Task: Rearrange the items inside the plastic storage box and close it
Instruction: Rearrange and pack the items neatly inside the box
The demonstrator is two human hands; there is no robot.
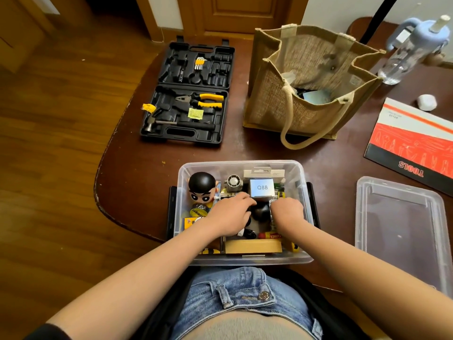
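Down in the plastic storage box (241, 260), both hands at work among the clutter.

Near the surface (152, 173) edge, box right in front of the body, lid (402, 231) off and lying well apart to the right. Left hand (230, 214) curled over a dark round item (261, 212) mid-box, apparently holding it; right hand (288, 212) curled beside it, grip hidden, cannot tell on what. Best to lift rather than drag, settle low things flat, keep the Q88 box (261, 188) and figurine (202, 186) below the rim so the lid seats. Little free room inside; open room just beyond the box, before the tool case (186, 94) and jute bag (301, 94).
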